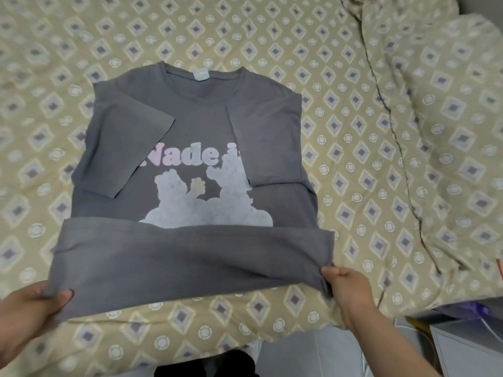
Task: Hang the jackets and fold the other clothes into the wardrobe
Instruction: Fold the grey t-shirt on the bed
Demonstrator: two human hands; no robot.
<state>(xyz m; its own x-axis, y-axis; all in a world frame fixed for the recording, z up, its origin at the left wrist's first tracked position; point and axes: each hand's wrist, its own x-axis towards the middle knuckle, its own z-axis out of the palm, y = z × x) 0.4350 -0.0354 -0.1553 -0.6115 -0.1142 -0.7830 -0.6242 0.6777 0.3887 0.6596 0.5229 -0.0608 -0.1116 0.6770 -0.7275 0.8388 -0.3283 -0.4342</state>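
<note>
A grey T-shirt [190, 137] with pale pink lettering and a pale bear print lies front up on the bed. Both sleeves are folded inward over the chest. Its bottom part is lifted and turned up toward the print, covering the print's lower edge. My left hand [32, 303] pinches the near left corner of that turned-up hem, thumb on top. My right hand [345, 287] pinches the near right corner. No jacket or wardrobe is in view.
The bed is covered with a beige quilt [353, 131] patterned with diamonds, bunched into a thick roll [449, 131] along the right side. The bed's near edge runs along the bottom. A white box or drawer unit [468, 346] stands at the lower right.
</note>
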